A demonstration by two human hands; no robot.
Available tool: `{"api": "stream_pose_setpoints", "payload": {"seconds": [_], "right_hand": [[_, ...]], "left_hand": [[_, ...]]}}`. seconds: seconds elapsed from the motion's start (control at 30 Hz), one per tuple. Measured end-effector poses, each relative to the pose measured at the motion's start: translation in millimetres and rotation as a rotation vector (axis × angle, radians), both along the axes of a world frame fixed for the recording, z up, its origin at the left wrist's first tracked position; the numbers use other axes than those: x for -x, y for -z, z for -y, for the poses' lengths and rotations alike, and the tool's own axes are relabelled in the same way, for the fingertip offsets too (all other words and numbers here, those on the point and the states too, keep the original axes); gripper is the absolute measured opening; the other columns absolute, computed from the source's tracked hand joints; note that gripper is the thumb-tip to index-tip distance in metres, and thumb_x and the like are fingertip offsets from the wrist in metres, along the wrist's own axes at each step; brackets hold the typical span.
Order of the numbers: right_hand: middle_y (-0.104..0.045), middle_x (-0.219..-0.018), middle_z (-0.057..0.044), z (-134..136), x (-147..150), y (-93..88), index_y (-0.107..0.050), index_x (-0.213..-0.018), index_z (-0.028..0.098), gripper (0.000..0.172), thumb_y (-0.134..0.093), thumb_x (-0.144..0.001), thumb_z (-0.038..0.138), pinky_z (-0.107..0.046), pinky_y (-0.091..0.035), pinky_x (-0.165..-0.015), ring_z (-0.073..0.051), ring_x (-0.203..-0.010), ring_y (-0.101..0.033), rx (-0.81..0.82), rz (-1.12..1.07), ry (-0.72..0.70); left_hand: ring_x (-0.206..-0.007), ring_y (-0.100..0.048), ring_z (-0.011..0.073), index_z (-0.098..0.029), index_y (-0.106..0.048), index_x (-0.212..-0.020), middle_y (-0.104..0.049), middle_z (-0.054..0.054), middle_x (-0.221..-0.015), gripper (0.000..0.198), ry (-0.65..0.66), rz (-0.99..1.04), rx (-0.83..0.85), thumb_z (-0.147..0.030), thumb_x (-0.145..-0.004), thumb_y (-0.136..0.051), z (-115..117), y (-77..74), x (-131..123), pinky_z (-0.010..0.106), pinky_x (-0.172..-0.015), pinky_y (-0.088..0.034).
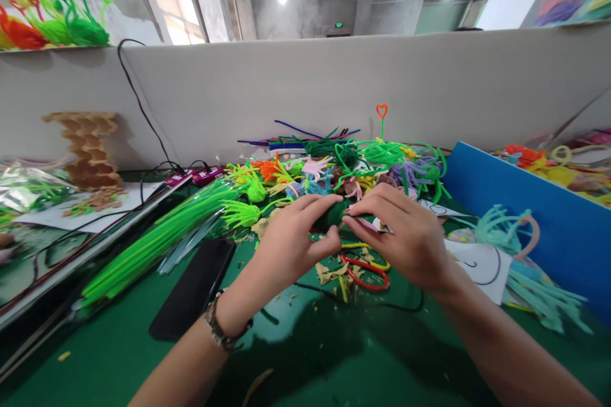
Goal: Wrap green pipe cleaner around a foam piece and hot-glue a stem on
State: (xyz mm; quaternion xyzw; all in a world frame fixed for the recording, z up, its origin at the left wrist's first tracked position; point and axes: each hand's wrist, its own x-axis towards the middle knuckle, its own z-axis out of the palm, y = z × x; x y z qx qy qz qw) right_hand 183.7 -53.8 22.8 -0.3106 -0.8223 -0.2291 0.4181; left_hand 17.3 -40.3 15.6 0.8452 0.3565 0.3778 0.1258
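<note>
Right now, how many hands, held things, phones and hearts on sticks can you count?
Hands: 2, the left hand and the right hand
Dark green fuzzy piece, pinched by both hands: 1
Black phone: 1
Red heart on a stick: 1
Total: 5

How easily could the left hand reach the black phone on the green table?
Probably easily: the phone lies uncovered near the left hand. But that hand and the right hand pinch a dark green fuzzy piece, which it must release.
</note>
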Motion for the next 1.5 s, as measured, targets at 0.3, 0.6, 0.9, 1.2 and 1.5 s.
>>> {"api": "stream_pose_setpoints", "payload": {"seconds": [0.3, 0.6, 0.9, 1.2, 1.5], "right_hand": [[-0.056, -0.071, -0.002, -0.2, -4.8, -2.2, -0.052, -0.078, 0.016, 0.004, -0.056, -0.078, 0.017, -0.023, -0.043, -0.059, -0.010, -0.067, -0.051, 0.113, -0.036, -0.030], [-0.054, -0.067, 0.001, 4.2, -9.8, -7.0, -0.052, -0.074, 0.018, 0.007, -0.057, -0.077, 0.014, -0.019, -0.042, -0.054, -0.007, -0.061, -0.049, 0.278, -0.162, -0.108], [-0.054, -0.063, 0.002, 1.5, -5.7, -4.2, -0.049, -0.070, 0.018, 0.012, -0.059, -0.077, 0.020, -0.019, -0.044, -0.052, -0.008, -0.059, -0.051, 0.262, -0.181, -0.041], [-0.055, -0.063, 0.002, 0.7, -4.0, -2.8, -0.049, -0.069, 0.018, 0.013, -0.059, -0.077, 0.020, -0.018, -0.044, -0.050, -0.008, -0.058, -0.051, 0.279, -0.191, -0.011], [-0.054, -0.063, 0.001, 3.5, -2.3, -3.0, -0.048, -0.070, 0.019, 0.011, -0.057, -0.077, 0.018, -0.021, -0.044, -0.051, -0.010, -0.060, -0.052, 0.282, -0.157, 0.001]], "left_hand": [[-0.064, -0.059, 0.0112, -0.017, -0.061, -0.106, -0.069, 0.003, -0.089, 0.038, 0.018, 0.054, 0.118, -0.017, -0.072, -0.045, -5.6, -0.8, 3.1, 0.022, -0.060, -0.048], [-0.066, -0.059, 0.0101, -0.018, -0.062, -0.108, -0.069, 0.003, -0.095, 0.041, 0.106, 0.098, 0.117, -0.016, -0.070, -0.046, -7.1, -2.7, 8.2, 0.020, -0.062, -0.049], [-0.078, -0.063, 0.0133, -0.014, -0.061, -0.107, -0.068, 0.006, -0.101, 0.041, 0.099, 0.093, 0.005, -0.015, -0.069, -0.045, -6.4, -1.7, 6.7, 0.023, -0.067, -0.051], [-0.086, -0.063, 0.0132, -0.015, -0.059, -0.108, -0.067, 0.006, -0.104, 0.039, 0.135, 0.081, -0.100, -0.013, -0.071, -0.047, -6.7, -0.4, 6.8, 0.024, -0.074, -0.052], [-0.099, -0.060, 0.0155, -0.014, -0.057, -0.108, -0.063, 0.008, -0.109, 0.037, 0.164, 0.064, -0.158, -0.014, -0.072, -0.048, -5.9, 2.4, 8.0, 0.028, -0.087, -0.048]]}}
